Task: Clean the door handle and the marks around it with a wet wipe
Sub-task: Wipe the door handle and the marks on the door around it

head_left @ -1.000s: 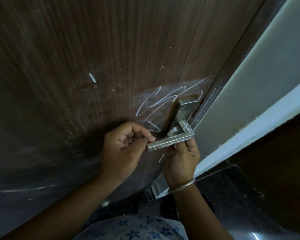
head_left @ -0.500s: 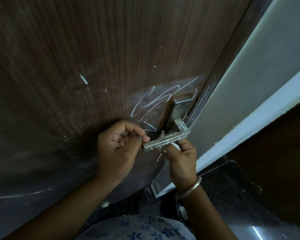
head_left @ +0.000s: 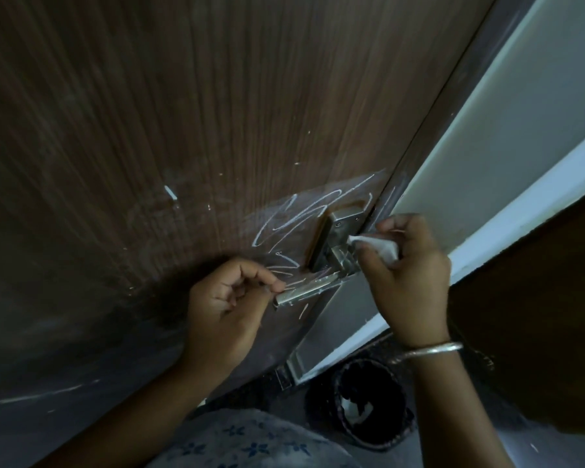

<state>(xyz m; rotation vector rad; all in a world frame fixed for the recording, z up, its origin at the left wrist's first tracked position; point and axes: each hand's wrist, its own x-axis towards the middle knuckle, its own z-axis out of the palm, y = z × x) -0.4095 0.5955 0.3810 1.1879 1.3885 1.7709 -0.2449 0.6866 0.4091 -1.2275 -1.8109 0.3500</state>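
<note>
A silver lever door handle sticks out of a dark brown wooden door. White chalk-like scribbles cover the wood just left of the handle's plate. My left hand pinches the free end of the lever between thumb and fingers. My right hand grips a crumpled white wet wipe, and the wipe's tip touches the handle's base near the plate.
A pale wall and white door frame run along the door's right edge. On the dark floor below stands a black bin with white scraps inside. More white streaks mark the door's lower left. A bangle circles my right wrist.
My right hand has come out from under the lever and risen to the handle's base, with the wipe now visible. My left hand still holds the lever's end. The bin has come into view.
</note>
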